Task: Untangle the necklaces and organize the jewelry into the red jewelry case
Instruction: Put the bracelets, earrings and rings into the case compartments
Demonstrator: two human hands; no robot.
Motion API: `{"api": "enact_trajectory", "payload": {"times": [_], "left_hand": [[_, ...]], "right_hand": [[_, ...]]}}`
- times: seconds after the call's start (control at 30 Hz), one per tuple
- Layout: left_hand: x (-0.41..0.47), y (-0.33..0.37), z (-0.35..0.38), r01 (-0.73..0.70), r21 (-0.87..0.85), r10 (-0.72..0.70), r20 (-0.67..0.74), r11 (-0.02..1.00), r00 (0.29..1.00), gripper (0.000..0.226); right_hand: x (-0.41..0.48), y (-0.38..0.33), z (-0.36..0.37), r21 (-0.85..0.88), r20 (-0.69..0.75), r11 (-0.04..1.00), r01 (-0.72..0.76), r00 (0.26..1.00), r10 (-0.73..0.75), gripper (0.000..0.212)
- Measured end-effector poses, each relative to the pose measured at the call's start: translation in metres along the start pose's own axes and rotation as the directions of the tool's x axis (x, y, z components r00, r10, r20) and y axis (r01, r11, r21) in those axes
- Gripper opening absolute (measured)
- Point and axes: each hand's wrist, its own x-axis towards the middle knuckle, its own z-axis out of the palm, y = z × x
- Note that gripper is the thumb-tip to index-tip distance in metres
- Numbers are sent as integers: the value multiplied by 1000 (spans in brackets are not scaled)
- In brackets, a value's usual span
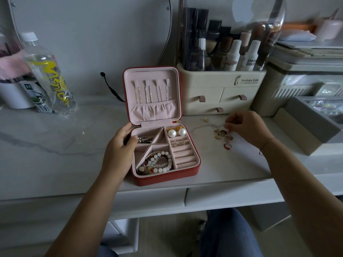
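– Reading anything off the white table (pixel 55 138)?
– Yes. The cream cosmetic organizer (pixel 222 93) at the back says "Serious Life" above its drawers. A white tube (pixel 251 56) standing in it shows what looks like "poor" printed twice. The clear bottle (pixel 50 71) at the far left has big yellow lettering that I cannot make out.
– And the red jewelry case (pixel 167 176)?
– It is open near the table's front edge, between the two hands, with its lid upright and no writing on it.
– The hands?
– The left hand (pixel 120 143) grips the case's left wall, fingers curled over the rim. The right hand (pixel 246 127) hovers well to the right of the case, its fingertips pinched together on a thin chain (pixel 198 127) that trails across the table.
– Smaller pieces?
– Beaded bracelets (pixel 159 162) fill the front compartment. Two pearl earrings (pixel 176 132) sit in the back right one. Loose rings (pixel 227 139) lie on the table just under the right fingertips.
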Motion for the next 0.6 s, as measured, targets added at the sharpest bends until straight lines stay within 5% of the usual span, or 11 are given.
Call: {"api": "enact_trajectory", "payload": {"times": [0.43,0.6], "left_hand": [[-1,1,0,20,8,-20,-4,1000,1000,39],[0,-1,0,16,-13,-16,1,1000,1000,39]], "right_hand": [[-25,-65,6,416,63,908,58,994,-93,14],[-37,-88,19,433,96,891,133,977,-192,13]]}}
